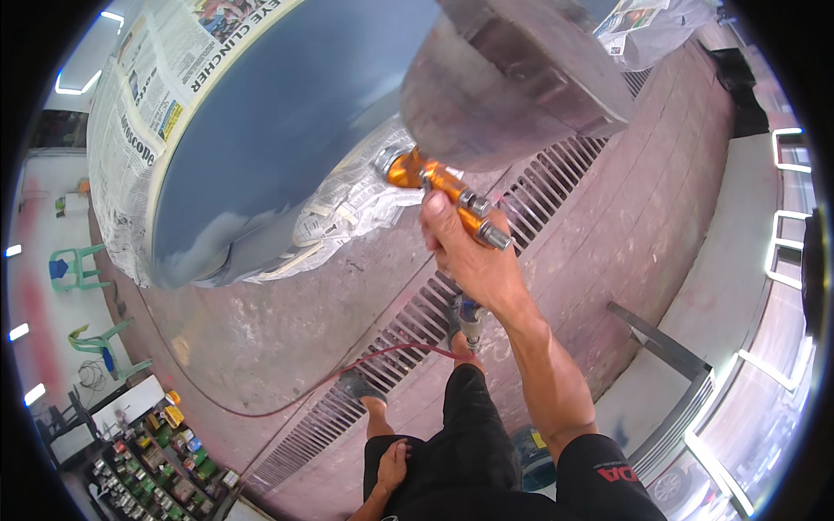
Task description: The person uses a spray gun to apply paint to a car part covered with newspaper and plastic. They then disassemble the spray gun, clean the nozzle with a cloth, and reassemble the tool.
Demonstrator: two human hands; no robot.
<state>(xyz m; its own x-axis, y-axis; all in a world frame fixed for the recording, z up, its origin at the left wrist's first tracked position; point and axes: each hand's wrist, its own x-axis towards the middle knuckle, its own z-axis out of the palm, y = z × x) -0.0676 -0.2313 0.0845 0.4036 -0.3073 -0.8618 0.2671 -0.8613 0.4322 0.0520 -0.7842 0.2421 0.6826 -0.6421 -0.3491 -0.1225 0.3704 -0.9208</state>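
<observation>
My right hand is closed around the grip of an orange spray gun with silver knobs. A large grey-brown paint cup sits on the gun and fills the upper middle of the view. A blue and silver fitting shows below the hand, where a red air hose joins. The gun's nozzle end is near a glossy dark blue-grey curved car panel, with a gap I cannot judge. Newspaper masking and tape border the panel. My left hand lies against my thigh, holding nothing visible, fingers loosely extended.
The red hose trails across the concrete floor and a long floor grate. Green stools stand far left. A rack of paint cans is at the lower left. A grey metal frame and a blue water container are right of my legs.
</observation>
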